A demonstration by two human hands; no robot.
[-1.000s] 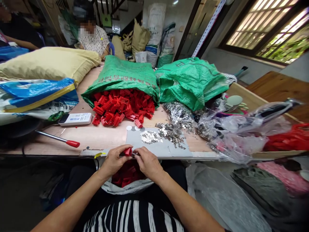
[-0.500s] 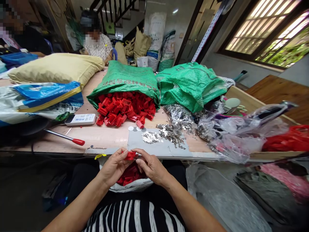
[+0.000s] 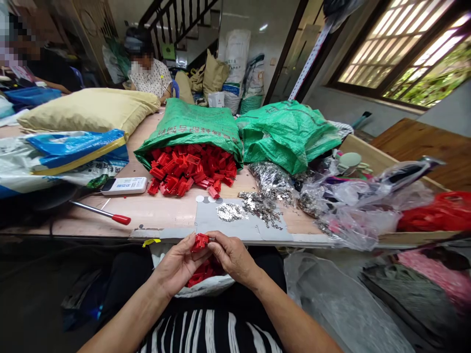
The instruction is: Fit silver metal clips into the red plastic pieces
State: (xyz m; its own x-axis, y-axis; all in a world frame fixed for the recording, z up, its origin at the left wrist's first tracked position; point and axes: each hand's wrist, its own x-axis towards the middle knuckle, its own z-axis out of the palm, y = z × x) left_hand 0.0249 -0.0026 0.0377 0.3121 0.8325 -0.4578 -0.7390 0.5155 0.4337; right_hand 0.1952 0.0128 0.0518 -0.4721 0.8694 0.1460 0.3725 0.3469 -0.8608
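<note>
My left hand (image 3: 175, 266) grips a small red plastic part (image 3: 199, 242) between thumb and fingers, just in front of the table edge. At that part's right side, my right hand (image 3: 235, 257) pinches what looks like a tiny metal piece (image 3: 212, 239); fingertips hide most of it. Below both hands, a white bag (image 3: 217, 287) on my lap contains more red parts (image 3: 201, 275). Flat shiny metal pieces (image 3: 231, 212) lie on a grey sheet (image 3: 209, 226), beside a darker scatter of metal pieces (image 3: 260, 208). Behind them, red plastic parts (image 3: 180, 169) spill from a green sack (image 3: 198, 120).
Another green sack (image 3: 287, 132), a clear bag of metal pieces (image 3: 272, 179) and crumpled plastic bags (image 3: 349, 211) occupy the right. To the left are a white box-shaped item (image 3: 124, 186), a red-tipped lever (image 3: 120, 219) and a beige sack (image 3: 91, 110). A co-worker (image 3: 150, 76) sits across the table.
The red part has turned in my left hand and now shows more of its face. My right fingers have curled in closer at its side. The view has shifted slightly.
</note>
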